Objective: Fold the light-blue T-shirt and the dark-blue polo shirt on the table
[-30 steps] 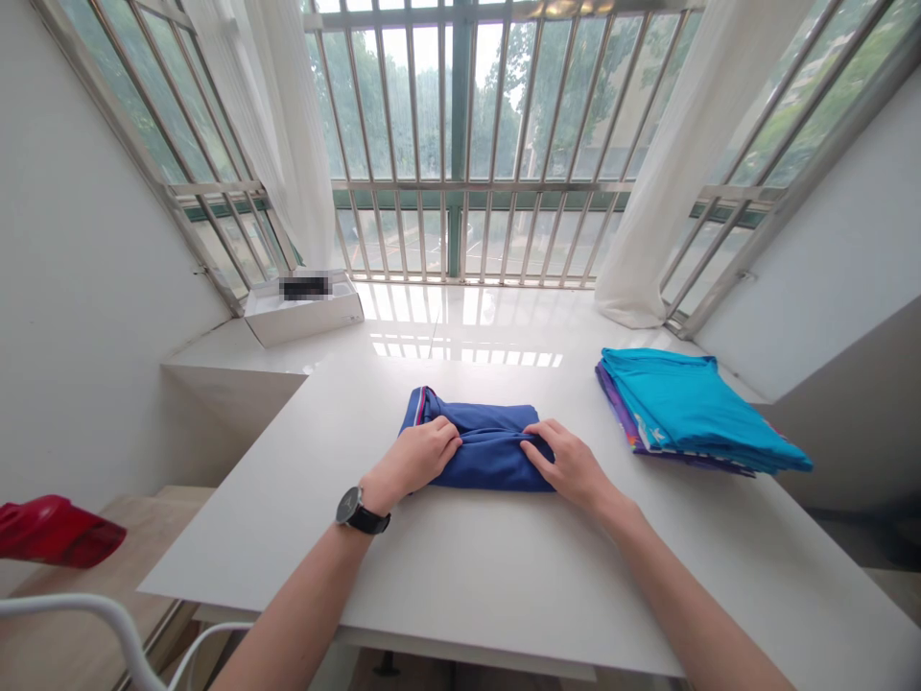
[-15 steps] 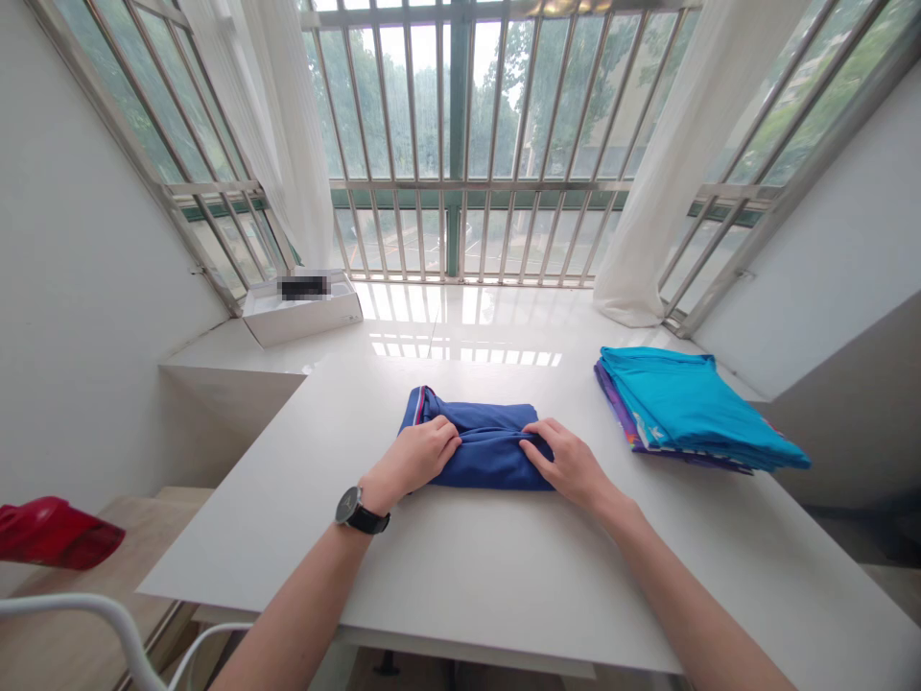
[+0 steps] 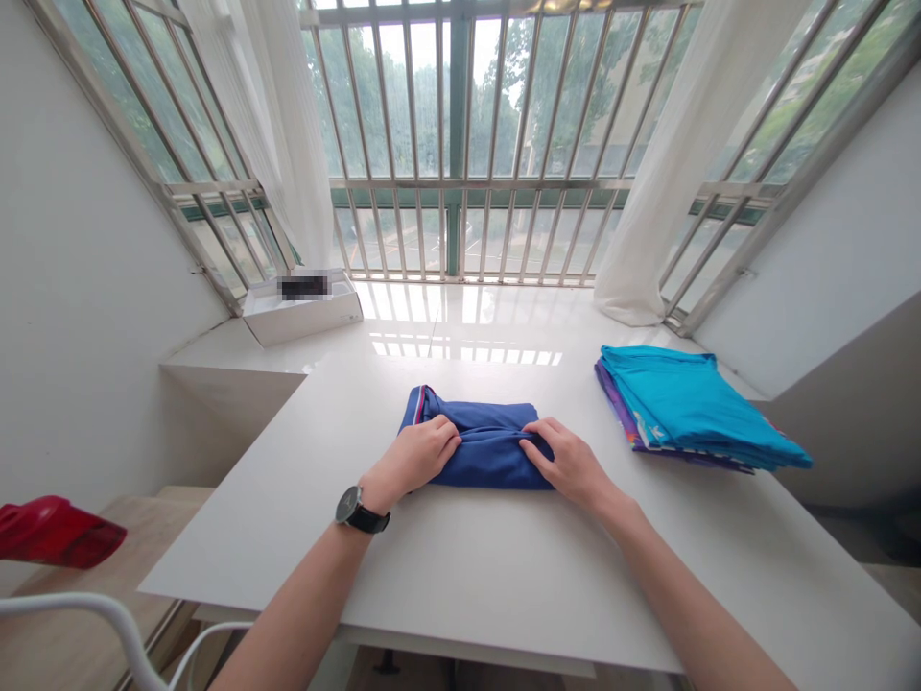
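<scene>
A folded dark blue garment (image 3: 484, 435) with a red and white striped edge lies in the middle of the white table (image 3: 460, 566). My left hand (image 3: 415, 458), with a black watch on the wrist, grips the garment's near left edge with curled fingers. My right hand (image 3: 568, 462) pinches the near right edge of the same fold. Both hands rest on the cloth, about a hand's width apart.
A stack of folded clothes, turquoise on top (image 3: 695, 405), lies at the table's right. An open white box (image 3: 302, 307) sits on the sill at the back left. A red cloth (image 3: 54, 531) lies low left, beside a white chair frame (image 3: 107, 624).
</scene>
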{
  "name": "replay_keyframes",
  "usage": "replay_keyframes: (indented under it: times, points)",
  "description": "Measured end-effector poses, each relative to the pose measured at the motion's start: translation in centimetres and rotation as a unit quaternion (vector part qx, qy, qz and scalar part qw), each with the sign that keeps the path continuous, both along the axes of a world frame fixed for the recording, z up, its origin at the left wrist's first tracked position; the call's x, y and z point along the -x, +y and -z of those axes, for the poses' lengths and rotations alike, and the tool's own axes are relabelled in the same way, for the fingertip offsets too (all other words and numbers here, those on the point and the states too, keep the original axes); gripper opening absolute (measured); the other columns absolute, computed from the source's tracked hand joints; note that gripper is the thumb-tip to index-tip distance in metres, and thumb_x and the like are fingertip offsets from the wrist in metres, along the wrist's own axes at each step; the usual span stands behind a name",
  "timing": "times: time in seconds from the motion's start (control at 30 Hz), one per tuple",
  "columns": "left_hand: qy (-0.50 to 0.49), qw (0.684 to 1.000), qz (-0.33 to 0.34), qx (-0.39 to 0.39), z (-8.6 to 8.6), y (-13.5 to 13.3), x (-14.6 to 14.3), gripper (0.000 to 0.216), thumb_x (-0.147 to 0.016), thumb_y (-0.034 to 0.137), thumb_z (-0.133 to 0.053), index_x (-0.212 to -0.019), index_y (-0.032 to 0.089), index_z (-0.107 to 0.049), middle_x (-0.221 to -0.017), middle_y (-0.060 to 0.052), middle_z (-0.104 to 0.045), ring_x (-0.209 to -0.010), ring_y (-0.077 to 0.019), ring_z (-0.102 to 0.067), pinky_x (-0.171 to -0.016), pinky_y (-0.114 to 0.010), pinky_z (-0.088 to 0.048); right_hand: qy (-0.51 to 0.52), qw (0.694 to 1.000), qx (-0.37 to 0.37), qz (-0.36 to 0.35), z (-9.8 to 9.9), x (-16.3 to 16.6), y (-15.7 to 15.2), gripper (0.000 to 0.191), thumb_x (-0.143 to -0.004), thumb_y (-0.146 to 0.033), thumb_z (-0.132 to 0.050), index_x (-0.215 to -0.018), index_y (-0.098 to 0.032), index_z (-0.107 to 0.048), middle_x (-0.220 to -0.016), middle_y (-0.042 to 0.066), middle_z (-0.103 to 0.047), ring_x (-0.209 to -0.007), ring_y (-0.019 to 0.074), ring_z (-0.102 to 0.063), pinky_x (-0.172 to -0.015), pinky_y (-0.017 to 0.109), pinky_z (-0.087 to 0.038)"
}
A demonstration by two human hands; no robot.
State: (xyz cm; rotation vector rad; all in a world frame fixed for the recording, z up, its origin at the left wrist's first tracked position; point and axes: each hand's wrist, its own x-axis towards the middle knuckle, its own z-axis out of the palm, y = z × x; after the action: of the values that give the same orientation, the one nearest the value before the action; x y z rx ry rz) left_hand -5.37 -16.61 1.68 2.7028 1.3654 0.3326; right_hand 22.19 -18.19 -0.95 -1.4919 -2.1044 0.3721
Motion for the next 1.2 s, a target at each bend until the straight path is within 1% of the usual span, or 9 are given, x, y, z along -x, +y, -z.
replay_keyframes:
  times: [0.4, 0.63, 0.83, 1.2]
  points:
    - [0.002, 1.0, 0.001, -0.002, 0.12, 0.03, 0.04, 0.029, -0.105, 0.03, -0.036, -0.096, 0.019, -0.061, -0.1, -0.004, -0.065, -0.078, -0.0164, -0.065, -0.073, -0.028, -0.051, -0.003, 1.0, -0.006, 0.003, -0.03, -0.03, -0.08, 0.019, -0.095, -0.036, -0.05, -0.105, -0.025, -0.062, -0.103, 0.005, -0.066, -0.093, 0.0223, -0.066, -0.084, 0.036, -0.052]
    - [-0.002, 1.0, 0.001, 0.001, 0.31, 0.06, 0.03, 0.029, -0.105, 0.031, -0.036, -0.096, 0.019, -0.061, -0.102, -0.004, -0.064, -0.078, -0.017, -0.065, -0.073, -0.029, -0.052, -0.003, 1.0, -0.017, -0.005, 0.42, -0.22, 0.11, 0.02, -0.095, -0.037, -0.05, -0.106, -0.025, -0.063, -0.104, 0.006, -0.066, -0.092, 0.0221, -0.065, -0.084, 0.037, -0.053]
    - [-0.002, 1.0, -0.002, 0.004, 0.24, 0.0, 0.01, 0.028, -0.105, 0.03, -0.036, -0.097, 0.019, -0.061, -0.102, -0.004, -0.064, -0.079, -0.0165, -0.065, -0.073, -0.028, -0.052, -0.009, 1.0, -0.014, -0.003, 0.64, -0.28, 0.17, 0.021, -0.095, -0.038, -0.05, -0.107, -0.026, -0.063, -0.106, 0.006, -0.066, -0.095, 0.0224, -0.065, -0.087, 0.037, -0.053]
    - [-0.006, 1.0, 0.0, 0.004, 0.19, -0.08, 0.02, 0.029, -0.104, 0.031, -0.035, -0.097, 0.019, -0.061, -0.102, -0.005, -0.064, -0.078, -0.0168, -0.064, -0.073, -0.029, -0.052, -0.006, 1.0, -0.007, -0.006, 0.34, -0.2, 0.06, 0.021, -0.096, -0.037, -0.048, -0.107, -0.026, -0.062, -0.107, 0.006, -0.065, -0.096, 0.0226, -0.065, -0.087, 0.038, -0.053]
